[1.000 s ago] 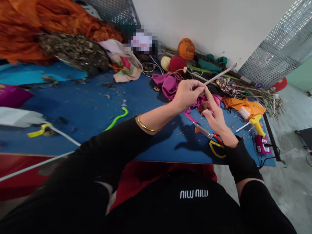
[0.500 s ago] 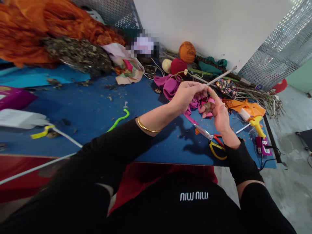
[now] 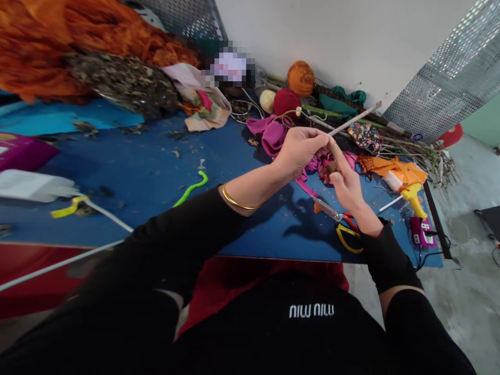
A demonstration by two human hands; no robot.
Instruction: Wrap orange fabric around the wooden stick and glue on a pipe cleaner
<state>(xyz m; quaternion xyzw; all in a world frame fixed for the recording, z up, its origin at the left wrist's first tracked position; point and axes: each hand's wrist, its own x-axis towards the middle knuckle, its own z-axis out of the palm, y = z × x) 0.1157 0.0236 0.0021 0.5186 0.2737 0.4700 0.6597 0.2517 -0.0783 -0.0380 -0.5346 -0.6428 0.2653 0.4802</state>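
Note:
A thin pale stick (image 3: 355, 119) slants up and to the right from the fingertips of my left hand (image 3: 297, 150), which is closed in a pinch around its lower end. My right hand (image 3: 347, 182) is just to the right, its index finger stretched up to touch the left fingertips at the stick. Its thumb stands apart from that finger; the other fingers are partly hidden. Magenta cloth (image 3: 273, 136) lies behind and under the hands. Below the right hand rest scissors with red and yellow handles (image 3: 349, 237), blades pointing left.
A yellow glue gun (image 3: 414, 200) and a purple power strip (image 3: 422, 233) are at the right edge of the blue table (image 3: 242, 234). Yarn balls, including an orange one (image 3: 300, 78), and twigs (image 3: 420, 151) line the back. A green pipe cleaner (image 3: 192, 188) lies left of centre.
The right hand has turned slightly, and its thumb has come up and left, closer to the index finger. The left hand keeps its pinch on the stick, almost unmoved.

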